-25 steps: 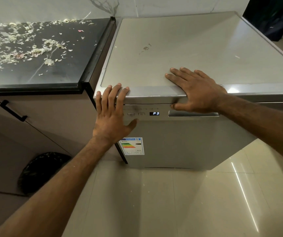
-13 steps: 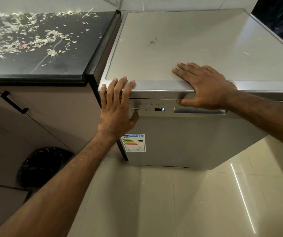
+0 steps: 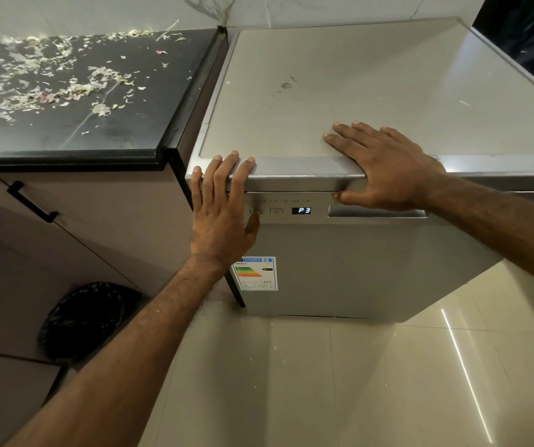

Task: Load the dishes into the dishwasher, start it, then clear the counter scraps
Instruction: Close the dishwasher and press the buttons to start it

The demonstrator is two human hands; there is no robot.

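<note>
The silver dishwasher (image 3: 340, 269) stands on the floor, just beside the black counter (image 3: 65, 146) with scraps (image 3: 82, 88) on it. Its door is closed and its screen (image 3: 301, 210) says P3. The left hand (image 3: 220, 217) lies flat on the front corner, thumb touching a button (image 3: 255, 211). The right hand (image 3: 385, 175) rests flat on top, holding nothing.

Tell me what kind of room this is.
Most likely a home kitchen: a freestanding dishwasher beside a dark counter strewn with food scraps, and a bag-lined bin below.
</note>
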